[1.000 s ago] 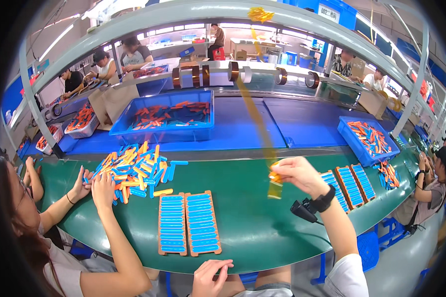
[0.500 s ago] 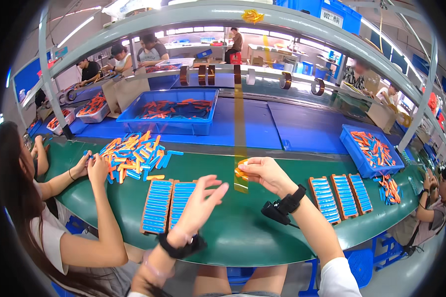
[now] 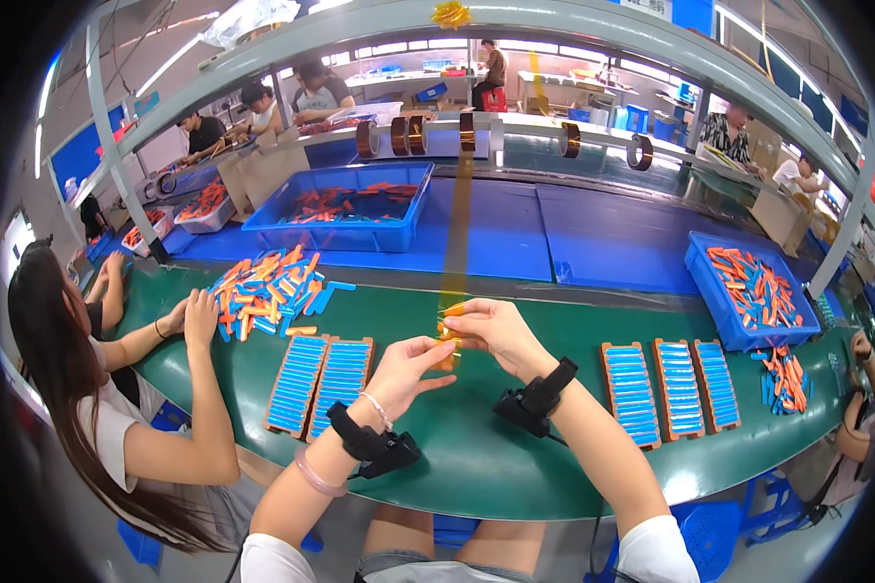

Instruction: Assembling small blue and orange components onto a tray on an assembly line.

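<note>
A strip of amber see-through tape (image 3: 460, 223) hangs down from a tape roll (image 3: 467, 132) on the bar ahead of me. At its lower end my right hand (image 3: 496, 333) is closed in a pinch on the tape, with a crumpled yellow-orange bit between the fingertips. Just below and to the left, my left hand (image 3: 408, 374) pinches the tape's end between thumb and forefinger, its other fingers loosely spread. The fingertips of both hands almost meet. Under them lies the green tabletop (image 3: 476, 457).
Orange trays (image 3: 297, 384) of blue-wrapped sticks lie left, with more trays (image 3: 632, 394) right. A pile of orange and blue pieces (image 3: 267, 291) sits back left, near a co-worker's hands (image 3: 190, 316). Blue bins (image 3: 335, 233) stand behind and at right (image 3: 749, 335).
My left hand has moved right and up to the tape and closed on its end. My right hand has shifted slightly left, still pinching. The view has turned a little.
</note>
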`<state>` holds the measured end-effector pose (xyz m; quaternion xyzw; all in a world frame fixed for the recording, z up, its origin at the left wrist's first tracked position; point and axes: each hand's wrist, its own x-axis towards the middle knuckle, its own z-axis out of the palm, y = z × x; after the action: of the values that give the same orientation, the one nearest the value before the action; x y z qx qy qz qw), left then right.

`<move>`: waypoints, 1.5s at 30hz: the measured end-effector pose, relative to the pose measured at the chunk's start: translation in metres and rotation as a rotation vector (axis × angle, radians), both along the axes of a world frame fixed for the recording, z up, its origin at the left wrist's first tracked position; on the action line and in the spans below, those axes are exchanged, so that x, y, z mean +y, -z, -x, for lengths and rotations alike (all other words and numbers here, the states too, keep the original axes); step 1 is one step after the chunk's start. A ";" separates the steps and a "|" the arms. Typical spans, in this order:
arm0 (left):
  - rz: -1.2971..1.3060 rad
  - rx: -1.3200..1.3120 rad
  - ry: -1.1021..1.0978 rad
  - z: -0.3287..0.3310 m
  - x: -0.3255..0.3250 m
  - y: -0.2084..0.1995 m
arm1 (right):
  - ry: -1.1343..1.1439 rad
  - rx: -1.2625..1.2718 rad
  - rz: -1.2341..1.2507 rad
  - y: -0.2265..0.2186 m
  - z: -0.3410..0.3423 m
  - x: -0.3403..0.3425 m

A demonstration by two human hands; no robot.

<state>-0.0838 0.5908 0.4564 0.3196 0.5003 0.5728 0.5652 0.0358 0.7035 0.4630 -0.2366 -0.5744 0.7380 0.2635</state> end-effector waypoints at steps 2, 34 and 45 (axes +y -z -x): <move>-0.003 0.017 -0.015 0.000 -0.003 0.004 | -0.005 0.023 -0.007 0.006 0.000 -0.002; -0.029 -0.080 0.086 -0.020 -0.135 0.045 | -0.063 -0.054 -0.112 0.038 -0.042 -0.158; -0.050 -0.081 0.047 -0.024 -0.160 0.054 | 0.593 -0.454 -0.453 0.052 -0.110 -0.195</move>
<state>-0.0600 0.4313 0.4022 0.3219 0.4549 0.5841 0.5902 0.1463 0.5081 0.4115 -0.4839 -0.6722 0.4151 0.3765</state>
